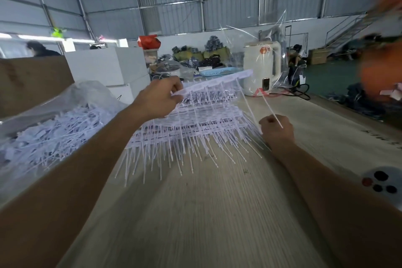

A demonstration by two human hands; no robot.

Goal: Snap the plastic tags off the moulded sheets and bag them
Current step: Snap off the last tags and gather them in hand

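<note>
Nearest, both forearms cross the surface (217,213). Left hand (159,99) pinches the top moulded sheet (217,81); right hand (277,129) grips a thin strand (269,106); stacked sheets (195,124) blur together beneath.

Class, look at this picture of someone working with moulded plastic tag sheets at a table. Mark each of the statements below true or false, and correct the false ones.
1. The left hand holds up the top moulded sheet. True.
2. The right hand lies flat and open on the table. False: it grips thin tag stems.
3. Loose tags lie heaped in clear plastic on the left. True.
4. The white kettle stands beside the person's left elbow. False: it stands at the far right of the table.
</note>
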